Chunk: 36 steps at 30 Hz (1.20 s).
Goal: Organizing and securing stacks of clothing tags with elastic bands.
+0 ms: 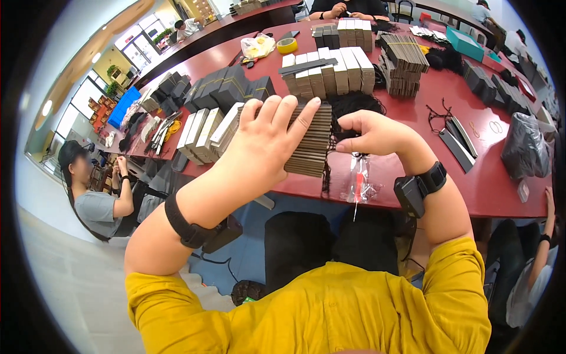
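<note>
My left hand (265,133) is wrapped over a stack of grey-brown cardboard pieces (311,141) at the table's near edge, its index finger stretched along the top. Its thumb is hidden. Just right of the stack, my right hand (377,133) has its thumb and index finger apart, with nothing visible between them. A tangle of black cords (356,103) lies behind and beside the stack, close to my right fingertips. Below that hand, a clear plastic bag with a red part (358,183) rests at the table edge.
White-topped bundles (330,74) and banded cardboard stacks (404,65) stand behind on the red table (436,194). Dark box bundles (221,88) are at left, yellow tape (287,45) farther back. A grey plastic bag (527,144) sits at right. Other people sit around.
</note>
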Available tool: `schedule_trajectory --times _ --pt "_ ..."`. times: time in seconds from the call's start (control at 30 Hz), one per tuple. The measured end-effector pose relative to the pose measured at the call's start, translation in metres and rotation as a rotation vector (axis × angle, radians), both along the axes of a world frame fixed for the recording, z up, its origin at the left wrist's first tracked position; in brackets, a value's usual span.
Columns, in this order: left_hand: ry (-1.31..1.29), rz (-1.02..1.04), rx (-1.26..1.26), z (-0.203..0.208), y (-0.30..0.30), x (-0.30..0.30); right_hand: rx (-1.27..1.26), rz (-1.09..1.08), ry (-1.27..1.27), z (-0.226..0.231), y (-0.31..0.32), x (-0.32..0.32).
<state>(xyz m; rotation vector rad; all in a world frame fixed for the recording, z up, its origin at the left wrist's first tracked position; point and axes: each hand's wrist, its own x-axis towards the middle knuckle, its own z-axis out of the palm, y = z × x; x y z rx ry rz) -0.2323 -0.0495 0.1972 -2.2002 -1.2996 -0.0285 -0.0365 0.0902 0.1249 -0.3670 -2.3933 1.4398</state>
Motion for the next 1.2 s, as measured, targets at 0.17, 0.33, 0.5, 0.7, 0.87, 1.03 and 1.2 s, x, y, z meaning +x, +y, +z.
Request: schedule_trajectory --times 0.17,0.33,0.5,0.7,0.87,1.03,1.2 --pt "-0.130 0.103 -0.135 -0.005 0.002 -0.003 0.568 -0.111 0.222 -0.006 0.007 -0.004" --pt "-0.425 0.127 -0.175 -0.054 0.014 -0.021 0.788 -0.456 0.237 0.017 -0.041 -0.063" --pt "-0.763 -0.075 -0.048 -0.102 0.026 -0.017 0.829 -0.421 0.071 0.006 -0.032 -0.098" --pt "-1.432 0.091 -0.251 -0.169 0.018 -0.038 0.718 -0.211 -0.159 0.009 -0.048 -0.142" --pt "-1.494 -0.040 -0.243 -0.201 0.030 -0.059 0.844 -0.362 0.049 -0.007 -0.038 -0.134" --pt "-1.417 -0.057 -0.052 -0.211 0.029 -0.065 0.940 -0.417 -0.371 0.053 0.022 0.015" --pt "-1.540 -0.013 -0.183 -0.199 0.022 -0.050 1.072 -1.119 -0.977 -0.025 0.163 0.301"
